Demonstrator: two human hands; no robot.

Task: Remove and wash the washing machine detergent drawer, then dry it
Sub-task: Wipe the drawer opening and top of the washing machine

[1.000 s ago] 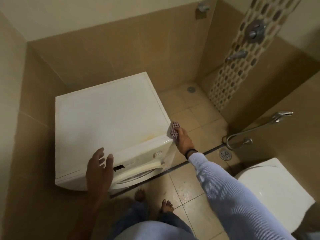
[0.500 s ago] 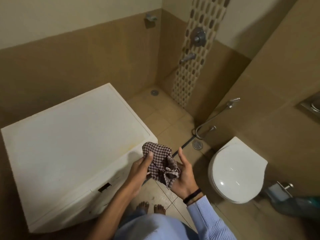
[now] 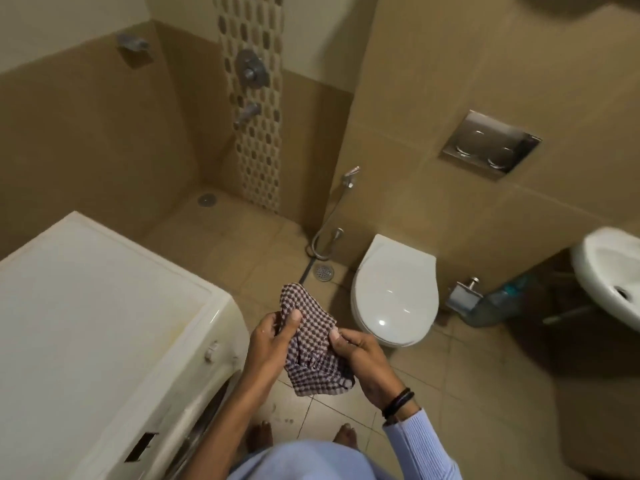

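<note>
From the head view, both hands are held in front of the body over the tiled floor (image 3: 450,393) and share a checked cloth (image 3: 308,337). The left hand (image 3: 273,341) has its fingers curled round the cloth's upper part with the thumb pressed on top. The right hand (image 3: 363,362), with black bands at the wrist, pinches the bunched lower part, and a corner of the cloth hangs below it. The washing machine (image 3: 86,323) stands just beside the left forearm. Its front panel shows a dark rectangular opening (image 3: 142,446), but whether the detergent drawer sits in it cannot be told. Beyond the hands a toilet (image 3: 394,299) with its lid down stands against the wall, a floor drain (image 3: 323,270) lies near it, and a white sink (image 3: 609,275) shows at the right edge.
</note>
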